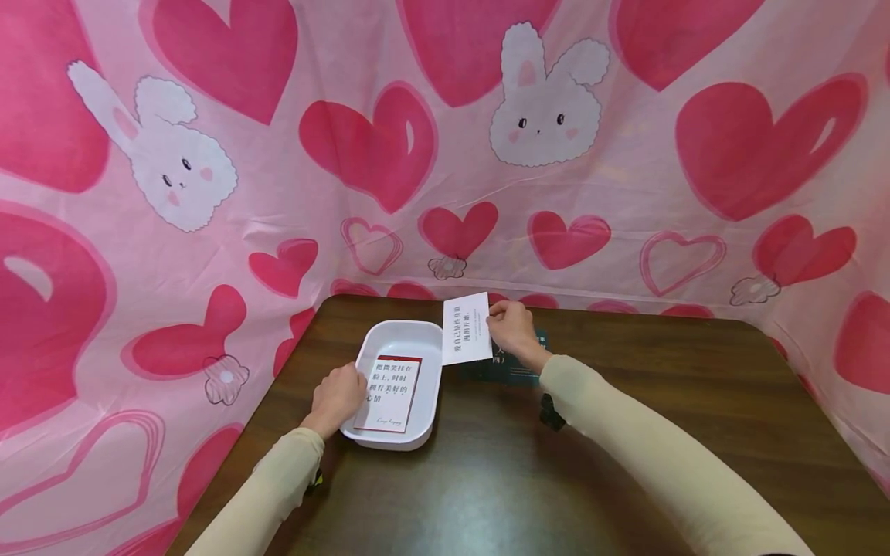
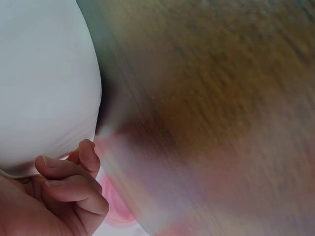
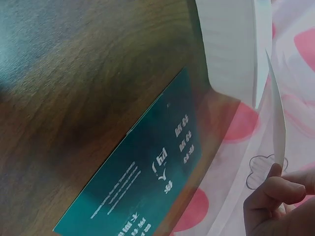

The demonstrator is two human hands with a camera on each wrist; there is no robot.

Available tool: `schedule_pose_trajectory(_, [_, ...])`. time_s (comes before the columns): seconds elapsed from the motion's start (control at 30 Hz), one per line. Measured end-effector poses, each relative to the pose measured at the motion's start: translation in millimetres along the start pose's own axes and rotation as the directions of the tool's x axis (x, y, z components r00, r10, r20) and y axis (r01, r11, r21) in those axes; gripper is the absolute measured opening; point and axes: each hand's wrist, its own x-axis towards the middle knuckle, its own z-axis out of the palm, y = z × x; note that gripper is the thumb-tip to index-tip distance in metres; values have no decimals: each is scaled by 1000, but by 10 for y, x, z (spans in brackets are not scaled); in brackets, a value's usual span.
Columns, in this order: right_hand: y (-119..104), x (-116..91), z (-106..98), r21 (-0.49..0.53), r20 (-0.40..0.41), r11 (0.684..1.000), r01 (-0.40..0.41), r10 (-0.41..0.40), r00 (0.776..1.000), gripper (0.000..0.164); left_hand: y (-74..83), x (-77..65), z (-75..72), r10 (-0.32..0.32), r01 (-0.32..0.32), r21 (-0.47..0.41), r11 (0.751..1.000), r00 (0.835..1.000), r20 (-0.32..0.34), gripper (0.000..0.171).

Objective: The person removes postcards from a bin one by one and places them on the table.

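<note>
A white plastic tray (image 1: 406,332) sits on the left part of the table, with a white, red-edged card (image 1: 389,398) printed in dark characters lying inside. My left hand (image 1: 339,398) grips the tray's left rim; in the left wrist view its curled fingers (image 2: 74,184) are at the tray's edge. My right hand (image 1: 514,328) pinches a white printed card (image 1: 467,330) by its right edge, raised beside the tray's far right rim. That card shows nearly edge-on in the right wrist view. Beneath the right hand, a dark green card (image 3: 142,167) with white print lies on the table, partly covered in the head view.
The brown wooden table (image 1: 487,479) ends at the back against a pink cloth (image 1: 480,185) with hearts and rabbits, which also hangs along both sides.
</note>
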Motion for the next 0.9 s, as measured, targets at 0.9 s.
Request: schedule_pose_trajectory(0.9, [306,15,-378,-32,-65,999,-11,9,998,26,-18,6,13,3,-3,-8,1000,1000,0,30])
